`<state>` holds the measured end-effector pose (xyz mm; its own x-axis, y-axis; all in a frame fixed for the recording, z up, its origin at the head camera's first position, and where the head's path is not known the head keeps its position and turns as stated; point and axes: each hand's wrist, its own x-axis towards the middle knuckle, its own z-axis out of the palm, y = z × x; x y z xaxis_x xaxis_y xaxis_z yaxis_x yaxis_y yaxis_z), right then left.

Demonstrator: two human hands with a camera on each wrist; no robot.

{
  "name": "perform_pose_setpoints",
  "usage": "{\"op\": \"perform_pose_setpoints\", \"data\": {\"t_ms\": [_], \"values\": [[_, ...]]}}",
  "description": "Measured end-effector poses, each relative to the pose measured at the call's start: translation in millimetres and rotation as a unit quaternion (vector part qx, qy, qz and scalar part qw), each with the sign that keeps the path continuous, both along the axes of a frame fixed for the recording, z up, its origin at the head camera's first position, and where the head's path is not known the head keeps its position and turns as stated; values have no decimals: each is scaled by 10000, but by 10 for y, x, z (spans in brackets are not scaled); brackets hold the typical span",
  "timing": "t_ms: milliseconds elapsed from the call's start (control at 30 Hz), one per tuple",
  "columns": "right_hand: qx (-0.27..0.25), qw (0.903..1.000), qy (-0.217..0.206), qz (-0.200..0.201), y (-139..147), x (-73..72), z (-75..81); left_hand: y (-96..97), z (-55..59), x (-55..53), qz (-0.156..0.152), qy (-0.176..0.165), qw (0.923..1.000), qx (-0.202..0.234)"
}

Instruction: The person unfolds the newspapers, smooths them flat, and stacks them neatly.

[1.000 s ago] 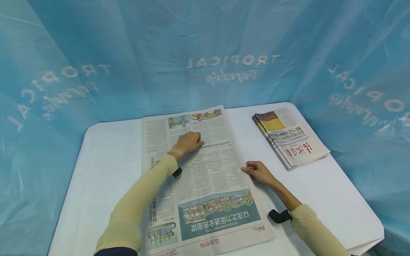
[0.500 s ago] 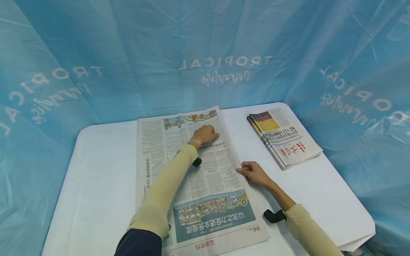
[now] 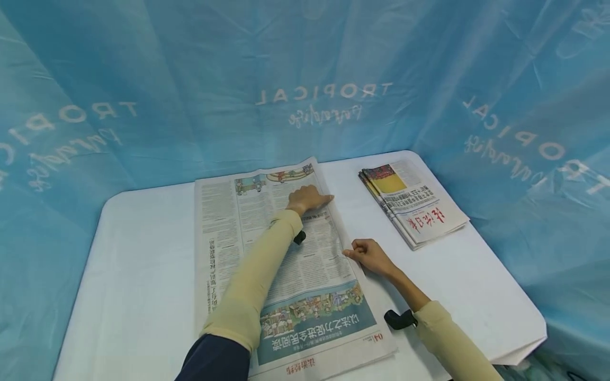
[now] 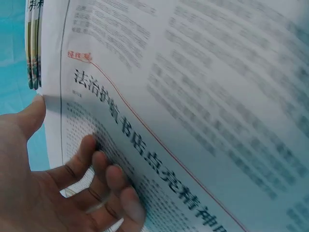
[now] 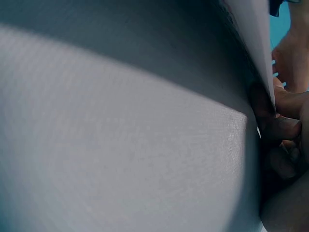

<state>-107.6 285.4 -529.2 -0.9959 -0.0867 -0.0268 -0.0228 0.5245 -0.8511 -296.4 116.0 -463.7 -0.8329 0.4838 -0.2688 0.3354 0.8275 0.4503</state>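
On a counter (image 3: 138, 264), right hand (image 3: 371, 256) pinches one newspaper (image 3: 314, 264), left hand (image 3: 307, 198) touches it, fingers (image 4: 116, 179) loose; one folded stack (image 3: 414, 203) nearby.

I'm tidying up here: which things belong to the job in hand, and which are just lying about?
In the job:
spread newspaper
left hand, over it
right hand, pinching its edge

Lying about:
folded newspapers, untouched, on the white table

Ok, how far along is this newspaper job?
Apparently done: the folded newspapers stacked at the right. In hand: the larger newspaper, its edge pinched by the right grip while the left grip lies over it. Probably remaining: folding it down to the stack's size.
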Motion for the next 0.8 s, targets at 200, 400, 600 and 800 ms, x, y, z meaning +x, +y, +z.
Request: {"op": "perform_pose_setpoints", "data": {"t_ms": [200, 400, 600, 800], "values": [[30, 10000, -11, 45, -75, -28, -19, -26, 51, 38, 203, -133, 9996, -168], [89, 9999, 95, 64, -63, -42, -15, -44, 112, 18, 188, -417, 9989, 44], [162, 9998, 57, 32, -47, -40, 9, -68, 82, -45, 122, -730, 9968, 312], [42, 10000, -10, -34, -67, 51, 156, -68, 74, -26, 18, -1253, 9831, 1335]]}}
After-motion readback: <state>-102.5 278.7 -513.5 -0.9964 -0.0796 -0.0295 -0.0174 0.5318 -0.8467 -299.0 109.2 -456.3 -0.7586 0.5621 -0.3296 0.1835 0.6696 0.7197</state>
